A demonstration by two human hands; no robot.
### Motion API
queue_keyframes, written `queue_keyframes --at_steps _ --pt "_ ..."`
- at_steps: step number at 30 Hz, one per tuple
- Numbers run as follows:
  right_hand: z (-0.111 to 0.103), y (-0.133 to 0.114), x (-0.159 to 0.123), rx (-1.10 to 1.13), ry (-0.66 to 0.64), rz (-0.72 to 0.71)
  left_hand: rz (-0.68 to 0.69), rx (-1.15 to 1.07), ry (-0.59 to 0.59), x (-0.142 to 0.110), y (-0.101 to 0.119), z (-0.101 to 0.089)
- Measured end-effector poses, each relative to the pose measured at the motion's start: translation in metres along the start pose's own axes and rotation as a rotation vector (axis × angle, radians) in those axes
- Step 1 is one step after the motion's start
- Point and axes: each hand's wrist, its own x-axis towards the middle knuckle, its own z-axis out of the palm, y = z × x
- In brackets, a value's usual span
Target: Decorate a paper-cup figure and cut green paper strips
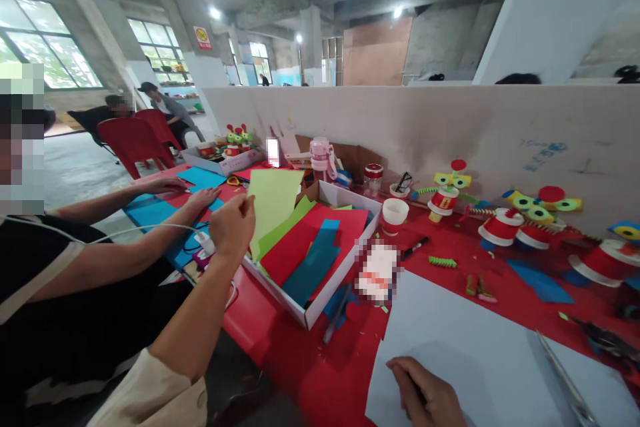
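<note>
My left hand [233, 223] reaches forward, its fingers closed at the edge of a pale yellow-green paper sheet [275, 197]. That sheet stands tilted above the left side of a white cardboard box [345, 257], which holds red paper [290, 240], green paper [300, 213] and blue paper [317, 267]. At the bottom, my right hand [425, 390] rests with curled fingers on a large white sheet [460, 327]; whatever it may hold is hidden. Metal scissors or tweezers [565, 373], partly cut off, lie to its right.
A co-worker's arms [145, 247] rest over blue paper [200, 177] at left. A phone [377, 271], white cup [395, 213], black marker [416, 247] and green paper spring [443, 261] lie beyond the sheet. Several paper-cup figures [444, 197] line the white partition [425, 120].
</note>
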Motion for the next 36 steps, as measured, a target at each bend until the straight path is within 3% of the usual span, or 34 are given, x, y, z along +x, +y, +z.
queue_keyframes --at_steps 2,4,9,15,17,19,22,24,26,28,29,30,32,33,36 --pt "-0.002 0.001 0.001 -0.017 -0.018 -0.023 0.021 -0.229 0.211 0.003 -0.003 -0.008" --pt "-0.004 0.001 0.002 -0.036 -0.066 -0.049 0.031 -0.409 0.328 0.007 -0.008 -0.013" --pt "-0.007 -0.003 0.002 -0.08 -0.083 -0.08 -0.075 -0.584 0.327 0.014 -0.014 -0.003" --pt "-0.007 -0.011 0.001 -0.074 -0.04 -0.084 -0.11 -0.635 0.037 0.005 -0.007 0.012" --pt "-0.007 -0.011 0.0 -0.07 -0.04 -0.08 -0.09 -0.53 -0.024 0.001 -0.003 0.012" --pt "-0.007 -0.01 0.0 -0.064 -0.049 -0.076 -0.055 -0.29 -0.047 -0.001 0.002 0.013" --pt "-0.007 -0.009 0.001 -0.067 -0.057 -0.082 0.028 0.075 -0.119 0.002 0.012 0.02" --pt "-0.007 -0.008 0.002 -0.08 -0.051 -0.09 0.069 0.151 -0.202 0.004 0.019 0.026" --pt "-0.007 -0.008 0.003 -0.086 -0.048 -0.094 0.135 0.192 -0.193 0.002 0.027 0.032" --pt "-0.006 -0.008 0.004 -0.082 -0.049 -0.092 0.262 0.223 -0.147 -0.008 0.036 0.036" --pt "-0.006 -0.008 0.004 -0.079 -0.052 -0.09 0.359 0.236 -0.187 -0.016 0.041 0.037" --pt "-0.005 -0.007 0.004 -0.078 -0.055 -0.087 0.459 0.238 -0.285 -0.026 0.046 0.038" --pt "-0.005 -0.007 0.003 -0.082 -0.057 -0.08 0.64 0.222 -0.627 -0.047 0.055 0.042" --pt "-0.005 -0.006 0.003 -0.085 -0.056 -0.078 0.683 0.221 -0.734 -0.058 0.058 0.045" --pt "-0.006 -0.004 0.002 -0.092 -0.049 -0.087 0.708 0.26 -0.887 -0.078 0.063 0.055"
